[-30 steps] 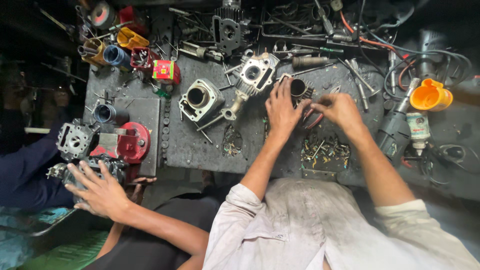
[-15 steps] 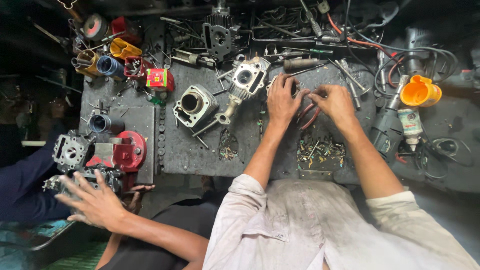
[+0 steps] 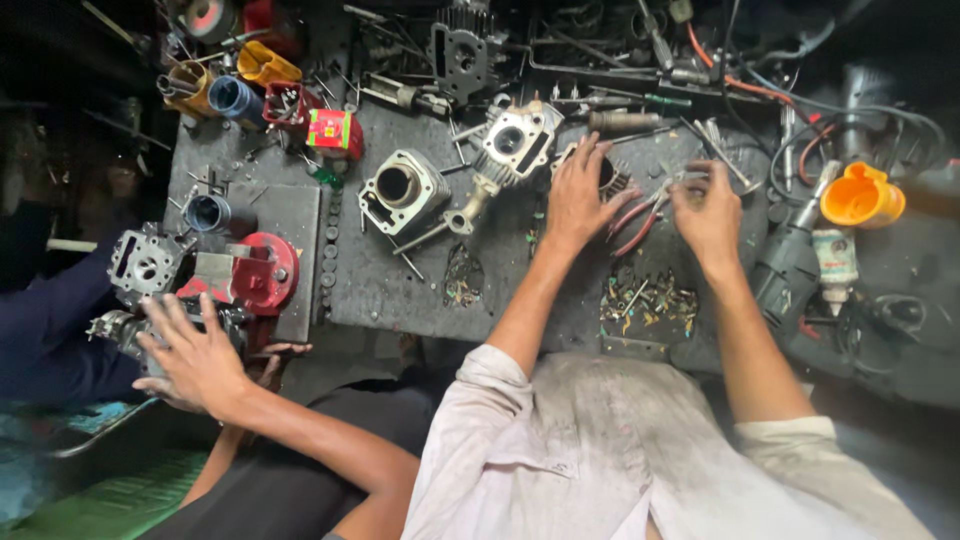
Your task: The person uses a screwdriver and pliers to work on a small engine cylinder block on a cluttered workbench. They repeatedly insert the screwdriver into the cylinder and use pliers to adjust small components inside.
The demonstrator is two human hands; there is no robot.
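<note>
**Two bare hands among engine parts on a dark, gritty bench**

Two hands of the person wearing the camera reach out over a dark, oil-stained workbench whose flat top is strewn with metal filings. Left hand lies with its fingers spread wide, palm down, covering a round finned metal part of which only an edge shows. Right hand is curled, its fingertips pinching at the head of a pair of pliers with red handles; how firmly it grips cannot be told. The pliers lie between the two hands, handles curving toward the near side.

Just left of the left hand sits a cast grey cylinder head with ribbed fins and a round bore, and further left a boxy grey cylinder block with a dark round opening. Near the right forearm, a scatter of small screws and brass bits rests on the bench. At the far right stands an orange plastic funnel-shaped cup among black cables.

At the near left, another person's hand, fingers splayed, presses on a grimy metal engine piece, beside a glossy red round cover. Far left, yellow, blue and red plastic cups hold small tools.
</note>
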